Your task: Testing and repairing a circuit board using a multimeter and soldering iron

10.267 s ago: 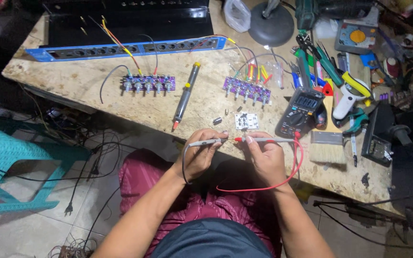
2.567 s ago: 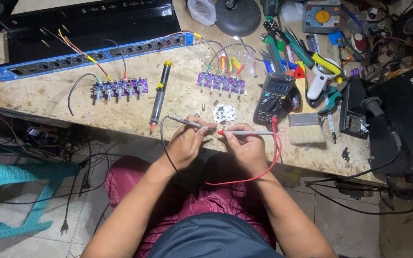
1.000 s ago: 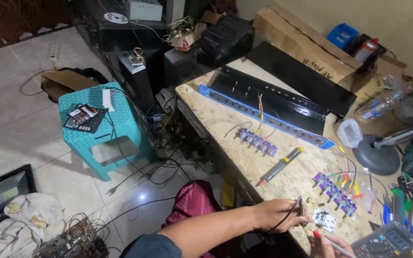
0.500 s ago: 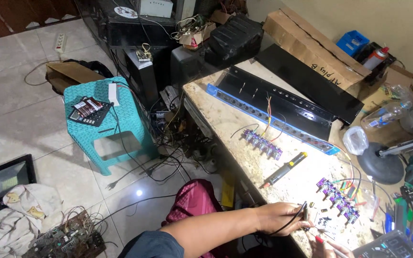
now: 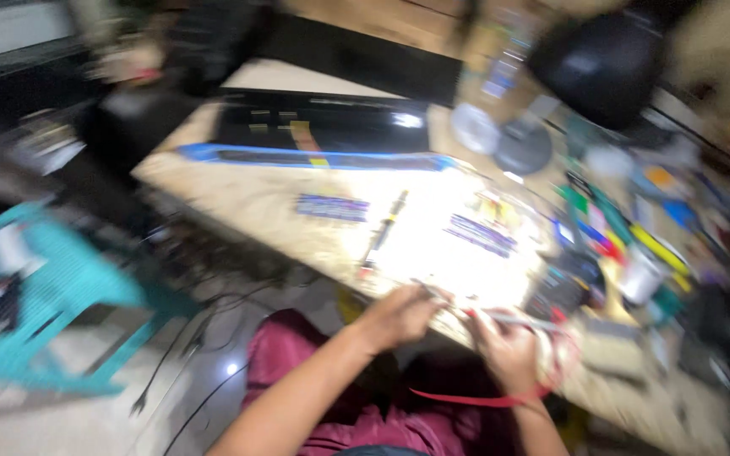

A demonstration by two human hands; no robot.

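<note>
Head view, blurred: our left hand (image 5: 399,317) and right hand (image 5: 509,355) each close fingers round a thin probe at the desk (image 5: 247,203) edge. We judge the probes light and stiff, best pinched mid-shaft; the red lead (image 5: 475,397) trails limp.

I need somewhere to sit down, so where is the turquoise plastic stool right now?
In the head view, the turquoise stool stands on the floor at the far left, left of the workbench and of the person's left hand.

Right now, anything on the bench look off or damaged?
Nothing stands out, though blur hides detail. Left hand and right hand each hold a probe at the workbench edge; red lead droops below.
</note>
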